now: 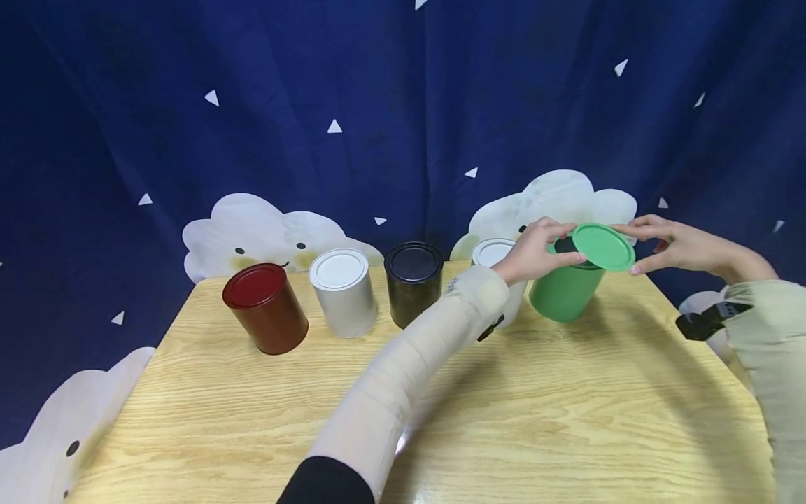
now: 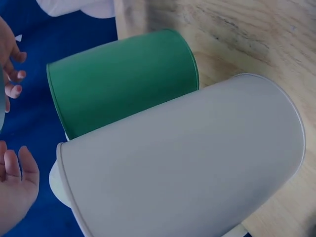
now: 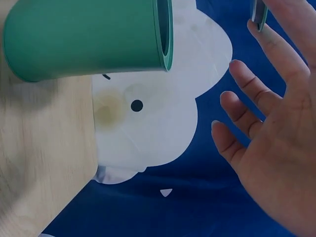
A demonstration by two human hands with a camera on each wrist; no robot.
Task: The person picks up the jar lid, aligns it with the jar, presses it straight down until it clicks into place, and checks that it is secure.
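Note:
A green round lid [image 1: 603, 246] is tilted above the open top of a green can [image 1: 563, 294] at the table's back right. My left hand [image 1: 534, 250] pinches the lid's left edge, thumb below and fingers above. On the opposite edge, my right hand [image 1: 683, 246] grips it between thumb and fingers. In the right wrist view, only a sliver of the lid [image 3: 258, 16] shows at the fingertips, while the other fingers are loosely bent. Part of the can's dark opening is visible under the lid. A white can [image 1: 493, 252] stands beside it, partly hidden by my left arm.
Left of the hands, a black can [image 1: 413, 290], another white can [image 1: 346, 301] and a dark red can [image 1: 272, 318] stand along the back of the wooden table [image 1: 252, 420], all lidded. A blue curtain [image 1: 352, 63] with cloud prints hangs behind the table.

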